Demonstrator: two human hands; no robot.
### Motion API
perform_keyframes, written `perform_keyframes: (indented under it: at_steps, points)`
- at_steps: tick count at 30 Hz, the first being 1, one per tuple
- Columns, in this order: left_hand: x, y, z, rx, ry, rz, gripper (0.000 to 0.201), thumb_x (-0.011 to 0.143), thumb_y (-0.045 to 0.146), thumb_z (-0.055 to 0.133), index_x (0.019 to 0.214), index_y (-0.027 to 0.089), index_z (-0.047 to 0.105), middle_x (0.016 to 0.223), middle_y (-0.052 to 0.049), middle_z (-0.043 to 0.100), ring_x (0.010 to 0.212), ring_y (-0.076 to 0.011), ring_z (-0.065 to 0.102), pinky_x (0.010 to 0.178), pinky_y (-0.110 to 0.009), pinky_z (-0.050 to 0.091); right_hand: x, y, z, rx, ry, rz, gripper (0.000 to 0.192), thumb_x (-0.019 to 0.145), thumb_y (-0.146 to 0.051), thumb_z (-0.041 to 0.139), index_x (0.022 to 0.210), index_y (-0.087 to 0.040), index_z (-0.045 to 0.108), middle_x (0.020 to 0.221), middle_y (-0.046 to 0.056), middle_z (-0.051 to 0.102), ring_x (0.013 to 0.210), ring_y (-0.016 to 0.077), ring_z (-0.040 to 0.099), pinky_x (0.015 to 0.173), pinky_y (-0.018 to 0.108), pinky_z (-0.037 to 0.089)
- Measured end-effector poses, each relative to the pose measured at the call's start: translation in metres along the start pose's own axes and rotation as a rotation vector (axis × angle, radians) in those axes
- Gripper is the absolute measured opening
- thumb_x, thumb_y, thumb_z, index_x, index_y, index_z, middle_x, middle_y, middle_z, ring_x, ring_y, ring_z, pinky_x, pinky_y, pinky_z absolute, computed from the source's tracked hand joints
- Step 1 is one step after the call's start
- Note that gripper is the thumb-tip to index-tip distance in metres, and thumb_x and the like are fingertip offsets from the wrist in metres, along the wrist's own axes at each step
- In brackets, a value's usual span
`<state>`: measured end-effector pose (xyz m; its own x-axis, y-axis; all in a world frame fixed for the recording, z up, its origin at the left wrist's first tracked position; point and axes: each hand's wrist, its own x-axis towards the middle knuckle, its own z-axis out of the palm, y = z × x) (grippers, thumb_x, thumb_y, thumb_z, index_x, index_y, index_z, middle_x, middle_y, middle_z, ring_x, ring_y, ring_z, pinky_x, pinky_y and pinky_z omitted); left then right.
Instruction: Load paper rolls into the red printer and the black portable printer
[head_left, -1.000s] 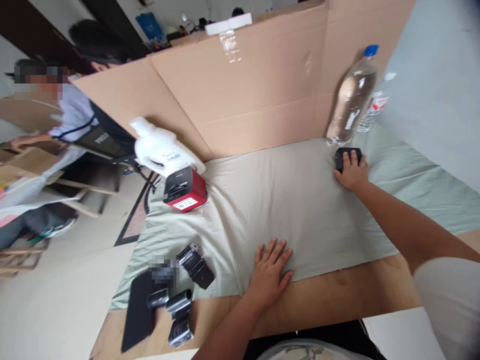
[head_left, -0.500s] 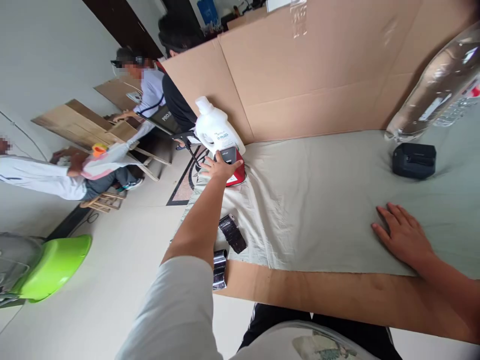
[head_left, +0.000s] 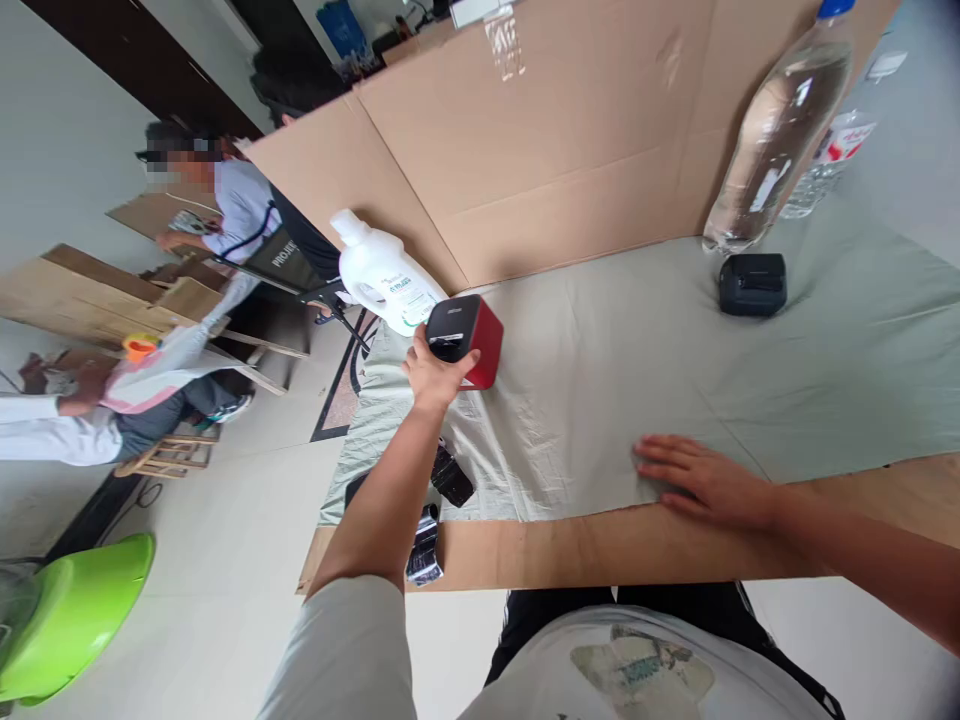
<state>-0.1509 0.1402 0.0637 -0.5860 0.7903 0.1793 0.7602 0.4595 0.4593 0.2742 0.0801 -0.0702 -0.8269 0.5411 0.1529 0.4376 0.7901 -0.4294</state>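
At the table's left end, my left hand (head_left: 435,378) is closed on a red and black box-shaped device (head_left: 486,345). Its thumb lies at the near right side and its fingers at the left; part of the grip is hidden. The device rests on a greyish-green cloth (head_left: 585,400), close to a white jug-shaped bottle (head_left: 390,275). Flat on the cloth by the front edge lies my right hand (head_left: 705,480), fingers stretched out, holding nothing. Below my left forearm are a dark shiny strip (head_left: 453,476) and a second dark strip (head_left: 425,550), partly covered by the arm.
A cardboard panel (head_left: 562,150) stands along the back. Toward the right are a black device (head_left: 752,284), a large clear bottle (head_left: 780,130) and a smaller bottle (head_left: 832,150). Two people sit at wooden benches on the left. A green tub (head_left: 90,615) is on the floor.
My left hand has gone from spread fingers at the red and black device to a grip around it. My right hand has slid left along the cloth. The whole view has shifted.
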Motion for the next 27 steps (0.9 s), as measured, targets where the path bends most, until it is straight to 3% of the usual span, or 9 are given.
perform_keyframes:
  at_steps: [2,5,7,11,14,18,22,24,27]
  points:
    - [-0.035,0.013,-0.003,-0.102,-0.015,0.163,0.110,0.060,0.052,0.083,0.150,0.020,0.029,0.143,-0.017,0.048,0.135,-0.0383,0.042,0.115,-0.052,0.029,0.019,-0.012,-0.005,0.148,0.053,-0.110,0.037,0.096,-0.041,0.050,0.128,-0.031,0.066,0.136,0.005,0.064,0.132,0.0240,0.055,0.116,0.048,0.037]
    - [-0.092,0.038,-0.002,-0.208,-0.092,0.330,0.111,0.056,0.051,0.085,0.149,0.023,0.030,0.141,-0.014,0.050,0.132,-0.0377,0.045,0.114,-0.053,0.032,0.068,-0.016,-0.016,0.345,0.448,0.222,0.046,0.096,-0.052,0.049,0.136,-0.032,0.056,0.146,0.007,0.055,0.137,0.0274,0.048,0.114,0.052,0.039]
    - [-0.131,0.055,0.004,-0.252,-0.152,0.371,0.112,0.054,0.051,0.086,0.148,0.024,0.031,0.140,-0.014,0.050,0.132,-0.0376,0.045,0.113,-0.054,0.034,0.102,-0.016,-0.018,0.557,0.675,0.427,0.054,0.095,-0.063,0.041,0.139,-0.032,0.050,0.145,0.008,0.054,0.136,0.0277,0.048,0.110,0.051,0.044]
    - [-0.203,0.075,0.023,-0.257,-0.219,0.243,0.112,0.054,0.050,0.088,0.148,0.026,0.031,0.145,-0.017,0.039,0.139,-0.0408,0.035,0.114,-0.058,0.032,0.133,-0.022,-0.009,0.843,0.917,0.573,0.063,0.091,-0.075,0.031,0.106,-0.023,0.062,0.110,0.009,0.068,0.110,0.0262,0.061,0.103,0.048,0.048]
    - [-0.240,0.073,0.034,-0.251,-0.269,0.157,0.110,0.059,0.047,0.087,0.149,0.027,0.027,0.151,-0.019,0.029,0.145,-0.0428,0.026,0.114,-0.061,0.029,0.126,-0.027,0.000,0.979,0.881,0.625,0.061,0.088,-0.078,0.034,0.083,-0.024,0.061,0.091,0.006,0.069,0.093,0.0259,0.063,0.094,0.049,0.052]
    - [-0.260,0.061,0.036,-0.278,-0.281,0.194,0.101,0.068,0.044,0.082,0.150,0.026,0.025,0.154,-0.021,0.025,0.148,-0.0421,0.020,0.116,-0.064,0.024,0.116,-0.028,0.002,1.082,0.767,0.629,0.061,0.087,-0.079,0.035,0.075,-0.026,0.064,0.084,0.005,0.070,0.089,0.0281,0.066,0.088,0.051,0.053]
    - [-0.256,0.045,0.032,-0.410,-0.303,0.268,0.089,0.078,0.049,0.073,0.150,0.023,0.029,0.155,-0.020,0.026,0.148,-0.0385,0.022,0.118,-0.060,0.022,0.120,-0.019,0.001,1.061,0.693,0.609,0.065,0.085,-0.081,0.035,0.079,-0.026,0.067,0.088,0.006,0.072,0.096,0.0302,0.066,0.093,0.053,0.052]
    - [-0.247,0.035,0.032,-0.556,-0.319,0.263,0.075,0.085,0.049,0.065,0.148,0.022,0.033,0.152,-0.018,0.034,0.144,-0.0342,0.030,0.118,-0.055,0.025,0.121,-0.015,-0.001,0.998,0.690,0.608,0.065,0.087,-0.080,0.034,0.088,-0.025,0.069,0.096,0.007,0.073,0.100,0.0295,0.066,0.095,0.052,0.052]
    - [-0.223,0.020,0.036,-0.831,-0.348,0.109,0.056,0.091,0.046,0.056,0.140,0.022,0.042,0.136,-0.015,0.050,0.125,-0.0273,0.049,0.108,-0.046,0.039,0.112,-0.019,-0.008,0.744,0.785,0.595,0.059,0.092,-0.071,0.036,0.110,-0.024,0.066,0.113,0.009,0.070,0.111,0.0281,0.063,0.102,0.052,0.049]
